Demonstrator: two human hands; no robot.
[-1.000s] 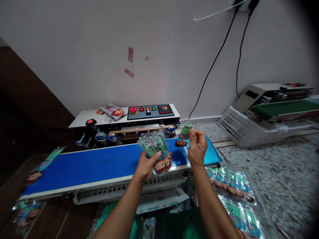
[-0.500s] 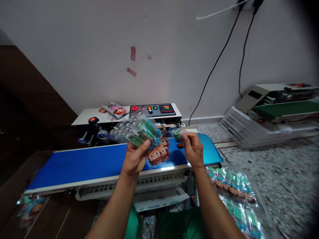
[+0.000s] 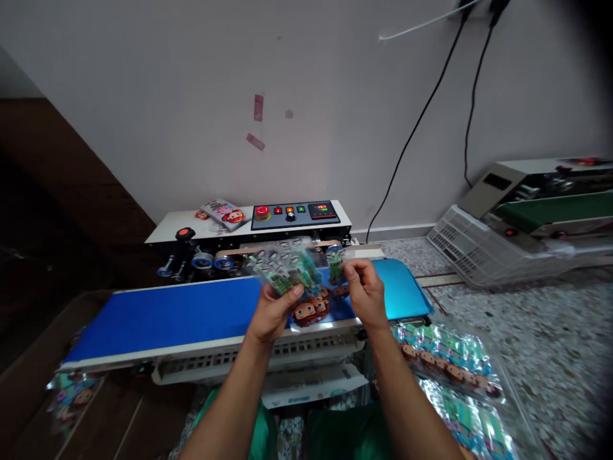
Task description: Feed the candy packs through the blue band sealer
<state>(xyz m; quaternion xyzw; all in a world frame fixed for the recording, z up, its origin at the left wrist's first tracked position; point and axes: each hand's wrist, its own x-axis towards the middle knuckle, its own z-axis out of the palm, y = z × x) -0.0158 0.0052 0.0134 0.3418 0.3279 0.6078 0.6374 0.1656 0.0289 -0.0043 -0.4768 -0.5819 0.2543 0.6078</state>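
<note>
My left hand (image 3: pixel 274 312) grips a fanned bunch of clear plastic packets (image 3: pixel 299 271) with green and blue prints and brown-haired cartoon heads at the lower end. The bunch hangs over the blue conveyor belt (image 3: pixel 182 314). Just to its right, my right hand (image 3: pixel 366 291) pinches the upper edge of one similar packet (image 3: pixel 336 268), which is partly blurred. Behind both hands stands the sealing machine's control panel (image 3: pixel 295 215), with a red button and a lit display.
Many packets (image 3: pixel 450 364) lie in a clear bag or tray at the lower right. A second machine (image 3: pixel 546 207) with a green belt sits over a white basket (image 3: pixel 460 246). Brown cardboard (image 3: pixel 119 415) is at the lower left. A printed pack (image 3: pixel 225 213) rests on the machine top.
The bunch and my left hand have moved slightly right, nearer my right hand. The single packet now hangs more upright. The whole view has shifted slightly.
</note>
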